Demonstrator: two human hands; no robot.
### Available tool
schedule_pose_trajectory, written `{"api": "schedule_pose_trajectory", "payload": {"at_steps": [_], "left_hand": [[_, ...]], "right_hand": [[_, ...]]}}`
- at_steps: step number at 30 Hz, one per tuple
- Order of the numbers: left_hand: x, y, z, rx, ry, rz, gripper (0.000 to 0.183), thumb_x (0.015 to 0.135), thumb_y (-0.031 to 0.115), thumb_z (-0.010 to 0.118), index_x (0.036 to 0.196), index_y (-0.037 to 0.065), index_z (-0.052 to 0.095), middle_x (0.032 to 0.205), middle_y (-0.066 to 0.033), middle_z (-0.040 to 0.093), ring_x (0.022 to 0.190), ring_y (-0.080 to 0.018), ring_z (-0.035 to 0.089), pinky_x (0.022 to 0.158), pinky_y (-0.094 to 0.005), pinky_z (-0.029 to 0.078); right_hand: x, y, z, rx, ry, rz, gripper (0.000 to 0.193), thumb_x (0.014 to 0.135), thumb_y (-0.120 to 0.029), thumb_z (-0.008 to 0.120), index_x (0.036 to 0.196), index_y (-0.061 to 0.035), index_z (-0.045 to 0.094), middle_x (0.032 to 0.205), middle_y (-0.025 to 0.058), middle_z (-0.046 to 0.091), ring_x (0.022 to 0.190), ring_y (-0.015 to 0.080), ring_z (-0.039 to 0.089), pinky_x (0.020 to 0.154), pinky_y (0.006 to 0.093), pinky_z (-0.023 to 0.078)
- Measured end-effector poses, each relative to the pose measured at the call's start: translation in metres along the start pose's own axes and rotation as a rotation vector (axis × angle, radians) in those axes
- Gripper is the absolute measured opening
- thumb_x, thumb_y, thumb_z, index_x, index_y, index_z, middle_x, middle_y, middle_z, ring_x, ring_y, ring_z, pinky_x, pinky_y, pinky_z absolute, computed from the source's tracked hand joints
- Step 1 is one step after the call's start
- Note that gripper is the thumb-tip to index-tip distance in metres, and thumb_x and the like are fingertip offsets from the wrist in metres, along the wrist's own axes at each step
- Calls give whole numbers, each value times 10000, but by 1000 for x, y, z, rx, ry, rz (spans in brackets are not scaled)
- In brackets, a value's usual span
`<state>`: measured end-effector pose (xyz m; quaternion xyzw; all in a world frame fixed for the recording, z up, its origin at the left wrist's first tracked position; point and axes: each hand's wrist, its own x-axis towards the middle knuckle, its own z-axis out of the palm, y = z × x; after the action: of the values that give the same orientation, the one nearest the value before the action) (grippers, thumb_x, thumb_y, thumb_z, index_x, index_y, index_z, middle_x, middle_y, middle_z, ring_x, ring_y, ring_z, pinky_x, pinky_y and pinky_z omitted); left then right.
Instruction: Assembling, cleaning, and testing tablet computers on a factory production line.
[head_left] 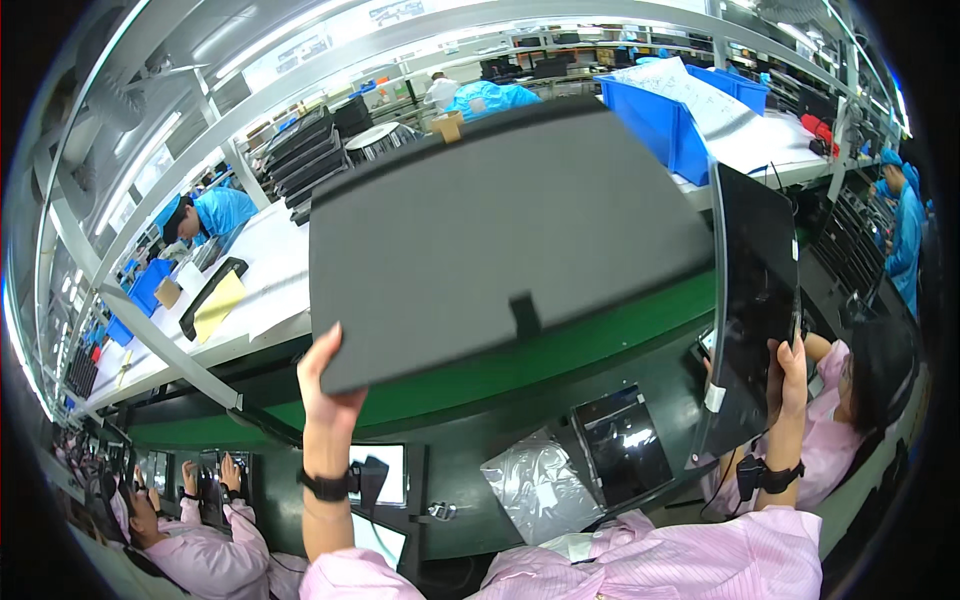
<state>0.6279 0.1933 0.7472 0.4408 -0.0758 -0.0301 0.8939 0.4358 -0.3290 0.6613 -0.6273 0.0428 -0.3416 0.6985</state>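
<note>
A large dark grey flat board (510, 230), with a small black tab near its lower edge, is raised and tilted in front of me. My left hand (330, 375) is closed on its lower left corner, thumb on the face and the other fingers hidden behind. My right hand (788, 370) grips a glossy black screen panel (752, 290) by its side edge and holds it upright, turned nearly edge-on. The board's right end comes close to the panel; whether they touch I cannot tell. Both wrists wear black bands.
On the dark bench below lie a clear plastic bag (545, 492) and another black screen panel (625, 445). Lit white panels (385, 475) are beside my left wrist. Blue bins (655, 125) and stacked black trays (300, 160) stand behind. Co-workers sit close on both sides.
</note>
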Motion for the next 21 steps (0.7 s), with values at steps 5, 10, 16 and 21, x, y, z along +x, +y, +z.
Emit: {"api": "schedule_pose_trajectory", "payload": {"at_steps": [5,10,16,21], "left_hand": [[77,7,73,-102,-96,88,265,865,282,612,1045,90,575,1031,-83,608,919,-236,602,796,-421,506],[80,-71,173,-3,-192,211,239,847,242,634,959,35,590,937,-70,585,882,-208,608,821,-456,554],[69,-177,233,-22,-97,135,363,871,269,637,986,-72,589,945,-126,626,843,-209,643,712,-327,562],[63,-183,224,449,-708,-103,460,884,318,631,1150,-47,546,971,-115,641,883,-170,636,751,-294,527]], "right_hand": [[77,-40,14,29,-163,33,417,905,-260,609,1208,7,506,1092,40,593,988,107,562,874,251,427],[160,-64,59,191,-257,133,319,934,-211,568,1154,19,557,1119,52,589,1041,97,543,929,240,409],[279,-71,146,120,-563,150,413,935,-238,571,1230,47,527,1261,95,529,1165,126,502,1036,237,366],[344,-72,222,-511,-688,-54,383,951,-280,536,1180,23,581,1181,93,582,1074,118,537,927,211,404]]}}
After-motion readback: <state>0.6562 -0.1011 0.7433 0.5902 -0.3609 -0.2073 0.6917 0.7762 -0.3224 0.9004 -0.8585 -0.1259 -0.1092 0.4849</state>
